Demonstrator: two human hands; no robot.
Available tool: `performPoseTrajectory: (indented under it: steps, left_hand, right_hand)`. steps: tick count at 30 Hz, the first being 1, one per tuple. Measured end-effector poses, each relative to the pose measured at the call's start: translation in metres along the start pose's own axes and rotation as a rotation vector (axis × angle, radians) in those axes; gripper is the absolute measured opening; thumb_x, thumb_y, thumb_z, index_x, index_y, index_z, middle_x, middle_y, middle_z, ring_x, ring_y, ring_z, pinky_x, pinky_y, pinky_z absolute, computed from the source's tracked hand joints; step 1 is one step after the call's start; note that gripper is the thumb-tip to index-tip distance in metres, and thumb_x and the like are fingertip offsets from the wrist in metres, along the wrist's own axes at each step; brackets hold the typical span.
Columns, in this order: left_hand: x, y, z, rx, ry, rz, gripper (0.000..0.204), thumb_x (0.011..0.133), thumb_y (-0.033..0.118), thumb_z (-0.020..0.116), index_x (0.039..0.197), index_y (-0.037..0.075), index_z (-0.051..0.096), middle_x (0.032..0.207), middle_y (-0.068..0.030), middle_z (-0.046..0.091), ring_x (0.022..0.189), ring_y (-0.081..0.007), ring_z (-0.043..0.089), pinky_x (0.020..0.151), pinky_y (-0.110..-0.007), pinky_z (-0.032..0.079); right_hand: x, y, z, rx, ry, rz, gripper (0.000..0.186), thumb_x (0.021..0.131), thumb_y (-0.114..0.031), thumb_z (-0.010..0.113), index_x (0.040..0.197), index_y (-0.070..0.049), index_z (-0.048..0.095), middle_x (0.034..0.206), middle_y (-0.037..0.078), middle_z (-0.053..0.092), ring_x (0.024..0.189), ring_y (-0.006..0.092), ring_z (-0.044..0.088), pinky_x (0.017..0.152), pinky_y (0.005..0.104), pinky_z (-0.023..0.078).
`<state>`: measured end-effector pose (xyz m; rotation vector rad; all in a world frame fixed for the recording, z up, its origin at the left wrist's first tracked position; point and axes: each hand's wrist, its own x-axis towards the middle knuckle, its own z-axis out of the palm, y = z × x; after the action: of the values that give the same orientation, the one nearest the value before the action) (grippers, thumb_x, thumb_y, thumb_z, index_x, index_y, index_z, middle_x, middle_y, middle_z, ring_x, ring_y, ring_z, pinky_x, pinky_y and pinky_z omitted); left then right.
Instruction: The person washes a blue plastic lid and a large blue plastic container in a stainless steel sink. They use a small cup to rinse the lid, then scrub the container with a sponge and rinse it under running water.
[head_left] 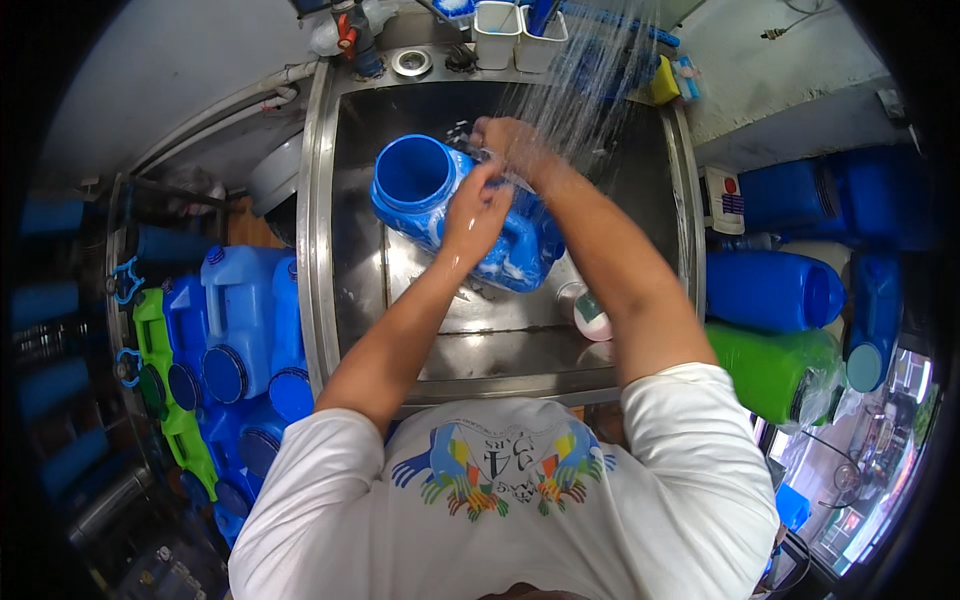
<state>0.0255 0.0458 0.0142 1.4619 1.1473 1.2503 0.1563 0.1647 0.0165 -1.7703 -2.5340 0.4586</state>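
Washing is judged partly done: in the steel sink (340, 250), a blue wide-mouthed jug (430, 195) is held on its side, mouth to the far left, suds streaked on its flank, water spraying from the far right. Rinsing is judged outstanding. The left hand (478, 215) is closed over the jug's body; the right hand (512, 145) is clenched at its far edge, contents unclear.

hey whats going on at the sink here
A person in a white shirt is washing a blue wide-mouthed plastic jug over a steel sink. The left hand presses on its soapy side, and the right hand is at its upper edge where water sprays down. The jug lies tilted, mouth open. More blue and green jugs are stacked left of the sink.
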Motion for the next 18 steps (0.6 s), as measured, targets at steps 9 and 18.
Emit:
performPoseTrajectory:
  steps: [9,18]
  left_hand:
    - [-0.017,-0.026,0.007,-0.432,-0.197,-0.770,0.043,0.096,0.044,0.061,0.114,0.005,0.059,0.101,-0.0077,0.062,0.086,-0.0154,0.059,0.076,-0.026,0.050]
    - [0.044,0.001,-0.012,-0.718,-0.124,-1.012,0.026,0.094,0.038,0.068,0.092,0.012,0.062,0.072,-0.0016,0.060,0.055,-0.0132,0.055,0.046,-0.024,0.046]
  right_hand:
    - [-0.080,-0.012,-0.062,-0.355,0.192,-0.366,0.038,0.089,-0.030,0.058,0.124,-0.015,0.065,0.126,0.016,0.062,0.121,0.0328,0.058,0.101,0.0462,0.045]
    - [-0.172,-0.035,-0.025,0.061,0.506,-0.312,0.055,0.080,-0.042,0.072,0.126,-0.012,0.062,0.132,0.020,0.056,0.121,0.0394,0.054,0.102,0.0515,0.042]
